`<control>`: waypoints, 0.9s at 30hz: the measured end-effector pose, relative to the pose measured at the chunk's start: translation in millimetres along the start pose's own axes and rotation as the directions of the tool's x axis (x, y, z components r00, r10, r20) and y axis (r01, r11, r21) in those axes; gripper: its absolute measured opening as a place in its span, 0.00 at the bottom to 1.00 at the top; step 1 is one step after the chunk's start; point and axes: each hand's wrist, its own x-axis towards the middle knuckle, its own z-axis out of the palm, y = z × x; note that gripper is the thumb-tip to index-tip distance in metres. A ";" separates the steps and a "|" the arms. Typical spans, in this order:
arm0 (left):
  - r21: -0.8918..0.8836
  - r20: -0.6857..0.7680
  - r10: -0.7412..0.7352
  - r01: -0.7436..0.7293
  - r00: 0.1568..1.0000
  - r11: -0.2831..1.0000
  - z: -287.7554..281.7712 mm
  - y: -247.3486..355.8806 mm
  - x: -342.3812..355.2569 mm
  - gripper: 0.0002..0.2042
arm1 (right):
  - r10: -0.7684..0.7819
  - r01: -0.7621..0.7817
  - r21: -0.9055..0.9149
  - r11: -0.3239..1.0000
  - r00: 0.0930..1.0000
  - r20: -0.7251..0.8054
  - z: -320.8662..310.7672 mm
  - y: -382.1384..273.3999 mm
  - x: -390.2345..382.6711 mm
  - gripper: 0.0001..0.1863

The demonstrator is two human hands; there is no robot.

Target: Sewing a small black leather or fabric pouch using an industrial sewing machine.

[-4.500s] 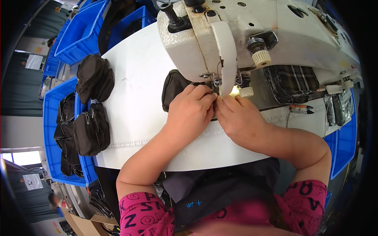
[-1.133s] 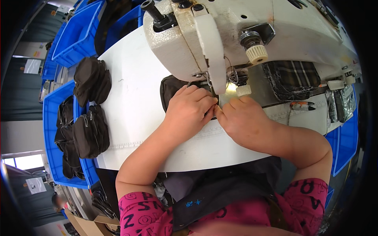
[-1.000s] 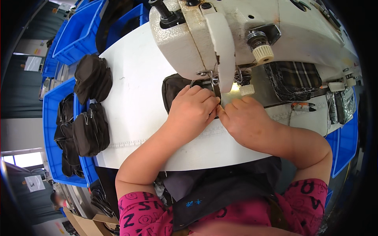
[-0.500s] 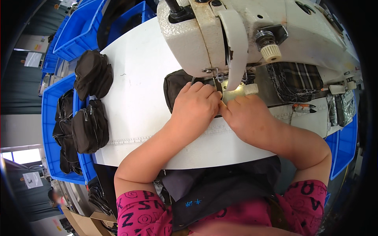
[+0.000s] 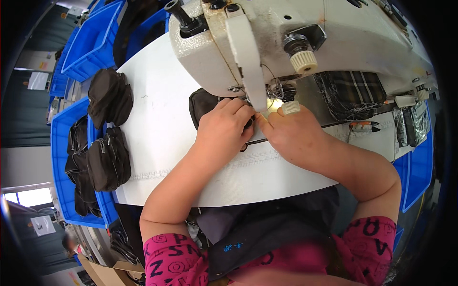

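A black fabric pouch with a zipper [image 5: 200, 106] lies under the head of a white sewing machine [image 5: 281, 52]. My left hand [image 5: 223, 125] is closed on the pouch, its fingers curled over the zipper side close to the needle area. My right hand [image 5: 292, 132] sits just right of it, fingers bent and pressed together below the lit presser-foot area. Both hands nearly meet at the pouch's edge. What the right fingertips pinch is hidden. A small dark loop of the pouch shows below my left fingers.
Black pouches [image 5: 109, 159] are stacked at the white table's [image 5: 157, 138] left edge, beside a blue bin [image 5: 59, 157] holding several more. Plaid fabric pieces [image 5: 353, 95] lie under the machine arm. Right of them are an orange-and-black marker-like tool [image 5: 363, 127] and clear-wrapped packets [image 5: 412, 126].
The machine and pouch appear further left in the picture as the view shifts. My left hand has drawn the pouch's near edge slightly, and a small loop now shows under its fingers.
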 end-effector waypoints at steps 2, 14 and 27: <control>0.066 -0.021 0.027 -0.026 0.999 0.997 3.0 -1.9 0.5 0.10 | 0.000 0.000 -0.001 1.000 1.000 0.007 -0.7 0.1 0.9 0.10; -0.022 -0.058 0.072 -0.074 0.996 0.997 4.6 -4.2 7.0 0.10 | -0.055 0.055 -0.007 0.998 0.998 0.028 0.5 -1.9 -1.9 0.07; -0.015 0.176 0.124 -0.123 0.977 0.992 -21.5 -12.6 2.9 0.22 | -0.045 0.044 0.029 0.999 0.999 0.006 2.8 -2.9 1.8 0.10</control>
